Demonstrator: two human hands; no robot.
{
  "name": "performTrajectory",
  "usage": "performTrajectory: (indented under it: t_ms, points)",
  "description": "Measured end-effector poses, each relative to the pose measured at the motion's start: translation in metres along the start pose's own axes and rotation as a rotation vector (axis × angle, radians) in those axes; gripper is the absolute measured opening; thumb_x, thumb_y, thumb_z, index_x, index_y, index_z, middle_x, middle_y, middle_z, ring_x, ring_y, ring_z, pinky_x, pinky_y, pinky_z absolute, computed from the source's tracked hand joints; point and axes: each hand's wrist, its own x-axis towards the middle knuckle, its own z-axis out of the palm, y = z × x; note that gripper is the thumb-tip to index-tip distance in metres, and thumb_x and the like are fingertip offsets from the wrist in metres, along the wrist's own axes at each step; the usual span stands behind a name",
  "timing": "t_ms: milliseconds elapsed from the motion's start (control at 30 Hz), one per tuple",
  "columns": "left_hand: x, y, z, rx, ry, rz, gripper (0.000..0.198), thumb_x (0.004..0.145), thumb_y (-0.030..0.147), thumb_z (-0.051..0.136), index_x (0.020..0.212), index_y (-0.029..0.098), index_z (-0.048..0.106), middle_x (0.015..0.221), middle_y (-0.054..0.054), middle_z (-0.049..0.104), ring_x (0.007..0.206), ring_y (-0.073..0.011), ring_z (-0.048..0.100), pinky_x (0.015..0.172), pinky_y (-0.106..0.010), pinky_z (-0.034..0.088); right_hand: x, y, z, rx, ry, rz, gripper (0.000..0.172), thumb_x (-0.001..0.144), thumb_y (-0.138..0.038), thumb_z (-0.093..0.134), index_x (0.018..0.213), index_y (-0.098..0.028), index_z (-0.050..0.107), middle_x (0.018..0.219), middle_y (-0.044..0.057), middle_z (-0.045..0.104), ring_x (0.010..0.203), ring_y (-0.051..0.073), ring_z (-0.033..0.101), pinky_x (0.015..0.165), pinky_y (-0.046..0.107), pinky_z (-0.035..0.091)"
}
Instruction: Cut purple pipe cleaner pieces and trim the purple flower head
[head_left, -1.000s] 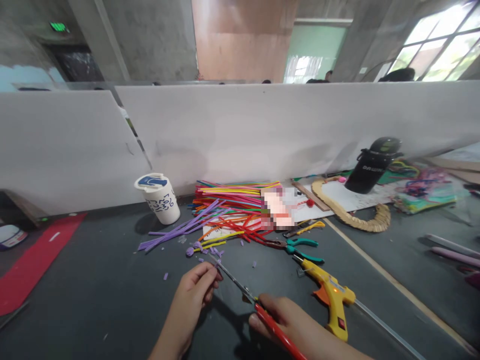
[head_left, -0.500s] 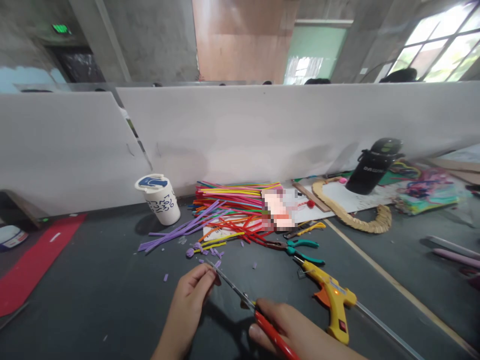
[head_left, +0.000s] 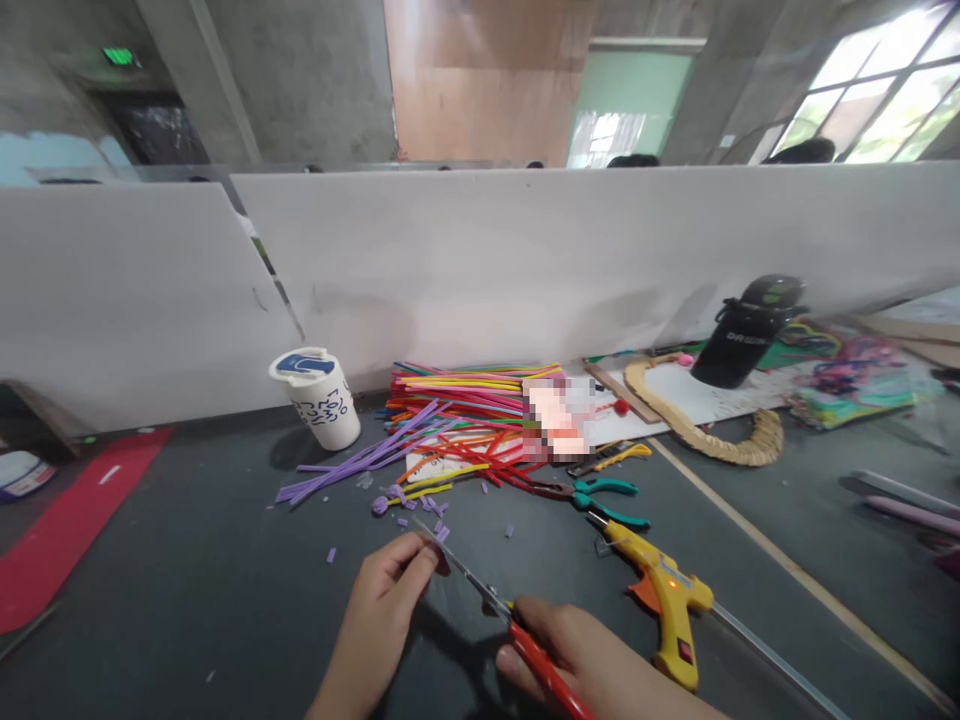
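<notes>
My right hand [head_left: 581,645] is wrapped round red-handled scissors [head_left: 544,665], whose blades point up and to the left. At the blade tips, the thumb and fingers of my left hand [head_left: 386,610] are pinched together. Whatever lies between them is too small or hidden to make out. Just beyond the tips are short purple cut pieces [head_left: 430,505] and a small purple ball [head_left: 380,506] beside yellow stems. Long purple pipe cleaners [head_left: 337,473] lie fanned out behind these, next to a multicoloured bundle of pipe cleaners [head_left: 465,390].
A yellow glue gun [head_left: 667,575] lies right of my right hand, with green-handled pliers [head_left: 600,495] behind it. A white cup [head_left: 319,400] and a black bottle [head_left: 746,335] stand near the white partition [head_left: 487,260]. A curved tan braided piece [head_left: 697,440] rests at the right.
My left hand has shifted slightly to the right along the blade tips. The scissors and my right hand stay in nearly the same place.
</notes>
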Motion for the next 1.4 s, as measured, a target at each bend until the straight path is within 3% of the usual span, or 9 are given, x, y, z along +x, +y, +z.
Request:
performTrajectory:
  t_ms: [833,1000,1400]
  points:
    - [0.000,-0.001,0.002,0.008,-0.024,-0.074,0.027,0.077,0.036,0.046,0.058,0.017,0.053,0.055,0.003,0.043,0.053,-0.0112,0.034,0.050,-0.022,0.026,-0.002,-0.004,0.001,0.172,-0.037,0.034,0.024,0.079,-0.037,0.045,0.068,-0.016,0.047,0.058,-0.004,0.041,0.053,0.008,0.032,0.047,0.019,0.027]
    - [0.002,-0.007,0.005,-0.024,-0.039,-0.105,0.028,0.078,0.037,0.045,0.060,0.016,0.054,0.054,0.004,0.041,0.052,-0.0107,0.033,0.049,-0.022,0.025,0.001,0.000,0.009,0.141,0.025,0.036,0.024,0.079,-0.036,0.047,0.065,-0.016,0.046,0.056,-0.005,0.040,0.052,0.008,0.032,0.046,0.018,0.026]
    - [0.005,-0.014,0.013,-0.136,-0.080,-0.222,0.031,0.071,0.043,0.049,0.059,0.015,0.054,0.046,0.007,0.032,0.041,-0.0075,0.024,0.041,-0.022,0.015,0.007,0.020,0.022,0.135,0.013,0.071,0.028,0.079,-0.040,0.045,0.067,-0.015,0.049,0.056,-0.005,0.038,0.050,0.007,0.028,0.044,0.017,0.026]
